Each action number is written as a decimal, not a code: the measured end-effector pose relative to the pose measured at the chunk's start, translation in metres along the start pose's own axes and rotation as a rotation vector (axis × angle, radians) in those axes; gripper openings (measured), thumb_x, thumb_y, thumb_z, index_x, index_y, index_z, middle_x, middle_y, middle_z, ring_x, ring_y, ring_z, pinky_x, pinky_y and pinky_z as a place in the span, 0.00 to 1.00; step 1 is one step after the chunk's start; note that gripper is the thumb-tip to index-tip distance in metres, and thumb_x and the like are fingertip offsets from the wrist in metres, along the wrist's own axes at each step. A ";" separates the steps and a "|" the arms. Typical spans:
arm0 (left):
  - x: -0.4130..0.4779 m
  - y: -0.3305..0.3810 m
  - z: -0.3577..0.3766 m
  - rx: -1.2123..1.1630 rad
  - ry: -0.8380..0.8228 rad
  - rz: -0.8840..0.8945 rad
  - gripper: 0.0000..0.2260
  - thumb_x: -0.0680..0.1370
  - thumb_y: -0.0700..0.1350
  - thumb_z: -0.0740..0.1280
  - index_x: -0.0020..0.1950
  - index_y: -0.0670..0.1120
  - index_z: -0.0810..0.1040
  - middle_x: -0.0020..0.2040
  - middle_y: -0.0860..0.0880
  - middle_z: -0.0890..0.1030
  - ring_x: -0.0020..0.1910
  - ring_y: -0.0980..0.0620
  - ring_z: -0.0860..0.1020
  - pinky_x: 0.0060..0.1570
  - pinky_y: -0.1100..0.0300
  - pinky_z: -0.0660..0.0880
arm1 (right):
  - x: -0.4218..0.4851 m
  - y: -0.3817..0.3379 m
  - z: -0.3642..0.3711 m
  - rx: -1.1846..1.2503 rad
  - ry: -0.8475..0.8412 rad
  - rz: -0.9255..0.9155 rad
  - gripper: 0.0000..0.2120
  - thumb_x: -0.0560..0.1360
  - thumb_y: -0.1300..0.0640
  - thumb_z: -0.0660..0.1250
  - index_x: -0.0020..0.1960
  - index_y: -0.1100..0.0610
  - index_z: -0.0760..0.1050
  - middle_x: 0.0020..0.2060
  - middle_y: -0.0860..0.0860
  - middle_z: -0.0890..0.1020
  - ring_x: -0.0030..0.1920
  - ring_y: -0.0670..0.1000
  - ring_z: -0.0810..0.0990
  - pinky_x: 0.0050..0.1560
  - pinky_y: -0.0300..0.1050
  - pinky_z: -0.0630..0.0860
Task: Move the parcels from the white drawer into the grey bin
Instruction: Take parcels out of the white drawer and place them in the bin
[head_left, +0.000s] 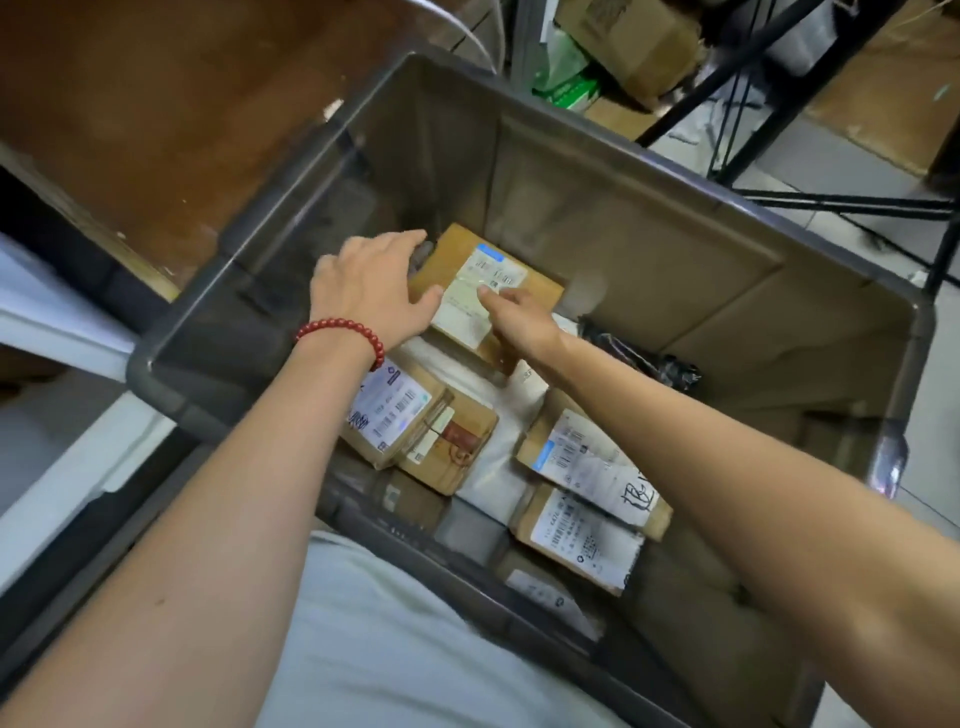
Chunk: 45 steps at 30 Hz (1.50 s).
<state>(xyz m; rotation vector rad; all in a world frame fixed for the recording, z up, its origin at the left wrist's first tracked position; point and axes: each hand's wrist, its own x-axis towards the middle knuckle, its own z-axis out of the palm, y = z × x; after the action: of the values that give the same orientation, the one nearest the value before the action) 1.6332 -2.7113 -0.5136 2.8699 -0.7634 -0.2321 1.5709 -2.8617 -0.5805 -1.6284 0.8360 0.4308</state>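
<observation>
Head: parcel (453, 255) held in grey bin (156, 375); pale floor (936, 405).

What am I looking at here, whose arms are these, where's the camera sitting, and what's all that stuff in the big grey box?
There is no machine here. A person wears one camera on the head, looking down, so you see their own two bare arms. They reach into a grey bin. The left hand, with a red bead bracelet at the wrist, grips the end of a brown parcel that has a white label. The right hand touches that label; whether it grips too, I cannot tell. Lower in the bin lie more labelled cardboard parcels, a white bag under them and a dark wrapped bundle.
</observation>
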 end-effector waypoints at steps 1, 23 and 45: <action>-0.003 -0.002 0.000 0.029 -0.011 -0.023 0.24 0.76 0.58 0.63 0.70 0.52 0.68 0.68 0.51 0.73 0.66 0.44 0.69 0.60 0.46 0.68 | 0.000 -0.003 0.004 -0.042 -0.023 -0.018 0.29 0.79 0.40 0.58 0.74 0.54 0.62 0.70 0.52 0.71 0.68 0.55 0.72 0.70 0.50 0.66; -0.098 -0.022 -0.065 0.136 0.119 -0.169 0.22 0.77 0.54 0.63 0.71 0.53 0.68 0.66 0.51 0.75 0.66 0.47 0.72 0.60 0.46 0.67 | -0.096 -0.059 -0.007 -1.035 0.134 -0.782 0.25 0.78 0.40 0.58 0.72 0.49 0.66 0.71 0.52 0.68 0.66 0.55 0.72 0.64 0.53 0.70; -0.348 -0.172 -0.095 0.118 0.194 -0.788 0.26 0.77 0.53 0.63 0.74 0.50 0.64 0.70 0.46 0.70 0.67 0.42 0.69 0.60 0.48 0.66 | -0.224 -0.088 0.199 -1.088 -0.238 -1.189 0.24 0.78 0.41 0.60 0.70 0.49 0.67 0.69 0.51 0.70 0.64 0.55 0.73 0.63 0.51 0.71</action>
<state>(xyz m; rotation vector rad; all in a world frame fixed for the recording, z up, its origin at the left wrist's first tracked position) 1.4347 -2.3779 -0.4175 3.0845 0.4255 0.0093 1.5166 -2.6030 -0.4142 -2.6186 -0.7756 0.1754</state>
